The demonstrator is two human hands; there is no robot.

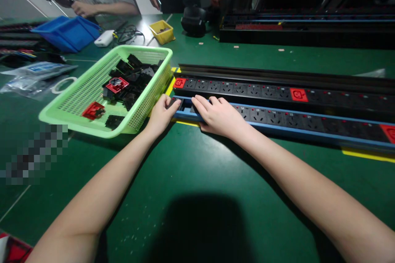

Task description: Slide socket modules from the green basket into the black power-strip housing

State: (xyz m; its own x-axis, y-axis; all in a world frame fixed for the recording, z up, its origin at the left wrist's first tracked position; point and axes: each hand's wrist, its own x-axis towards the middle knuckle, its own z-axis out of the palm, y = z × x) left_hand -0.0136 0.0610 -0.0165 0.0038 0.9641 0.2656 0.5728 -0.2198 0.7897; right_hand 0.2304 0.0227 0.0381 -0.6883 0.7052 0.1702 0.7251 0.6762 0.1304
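A long blue rail (268, 130) lined with black sockets lies across the green table. At its left end my left hand (161, 114) is closed, thumb and fingers on a small black socket piece (177, 103). Just to the right, my right hand (217, 116) rests over the rail with its fingers bent down on the black sockets; a short gap in the rail shows between the hands. Behind lies a black rail (256, 95) with black and red sockets. The light green basket (52, 116) on the left holds several black modules and red modules (93, 111).
Further back are a blue bin (66, 33), a small yellow box (162, 32) and a black object (194, 21). More long rails (305, 35) lie at the back right. Plastic bags (29, 80) and a tape ring (63, 85) are at the left. People are across the table.
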